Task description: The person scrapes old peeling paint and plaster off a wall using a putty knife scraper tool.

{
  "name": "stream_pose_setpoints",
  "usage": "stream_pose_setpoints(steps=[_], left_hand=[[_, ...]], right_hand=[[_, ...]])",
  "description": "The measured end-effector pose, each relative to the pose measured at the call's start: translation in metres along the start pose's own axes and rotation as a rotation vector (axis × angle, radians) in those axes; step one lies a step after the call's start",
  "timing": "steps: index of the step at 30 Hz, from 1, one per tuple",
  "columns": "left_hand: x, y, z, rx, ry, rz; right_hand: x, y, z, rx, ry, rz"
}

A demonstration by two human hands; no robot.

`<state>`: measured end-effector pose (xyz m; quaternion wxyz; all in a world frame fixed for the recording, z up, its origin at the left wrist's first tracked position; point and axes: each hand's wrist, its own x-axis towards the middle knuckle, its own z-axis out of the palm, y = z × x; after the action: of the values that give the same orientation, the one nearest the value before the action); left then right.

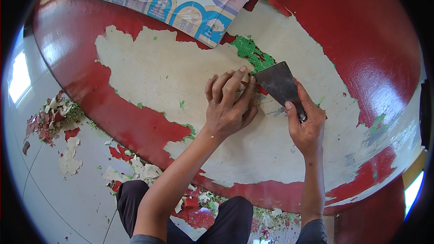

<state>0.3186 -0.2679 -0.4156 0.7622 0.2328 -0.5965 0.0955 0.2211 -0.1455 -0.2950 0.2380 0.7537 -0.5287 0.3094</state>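
Observation:
My right hand (306, 124) is closed round a dark, wide-bladed paint scraper (279, 82). The blade's edge lies against a patch of green paint (251, 53) on the wall. My left hand (230, 101) rests on the bare cream area just left of the blade, its fingers bent and pointing up; whether the fingertips pinch a paint flake is hidden. Around the stripped cream surface (149, 65) remains red paint (144, 122) with ragged, peeling edges and small green spots.
Above the hands is a pale sheet (181, 0) bordered with coloured arches, its corner pointing at the stripped area. Peeled paint flakes (70, 156) lie heaped on the white tiled floor (86, 194) at left. More scraps lie around my dark-trousered knees (233, 221).

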Motion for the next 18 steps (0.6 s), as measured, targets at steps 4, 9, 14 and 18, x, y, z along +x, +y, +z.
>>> stream_pose_setpoints(steps=[4,9,14,18], left_hand=[[-0.0007,-0.0016,-0.0007,-0.03,0.022,0.021],[-0.0033,-0.0036,0.0007,-0.081,0.078,0.054],[-0.0041,-0.0044,0.0001,-0.105,0.092,0.062],[-0.0045,-0.0046,0.0017,-0.108,0.112,0.086]], right_hand=[[0.0009,0.0007,-0.0013,-0.006,-0.002,-0.067],[-0.0009,0.0056,-0.002,-0.023,0.006,-0.125],[-0.0006,0.0033,-0.0039,-0.024,-0.022,-0.116],[0.0002,0.0066,-0.0038,-0.018,0.024,-0.196]])
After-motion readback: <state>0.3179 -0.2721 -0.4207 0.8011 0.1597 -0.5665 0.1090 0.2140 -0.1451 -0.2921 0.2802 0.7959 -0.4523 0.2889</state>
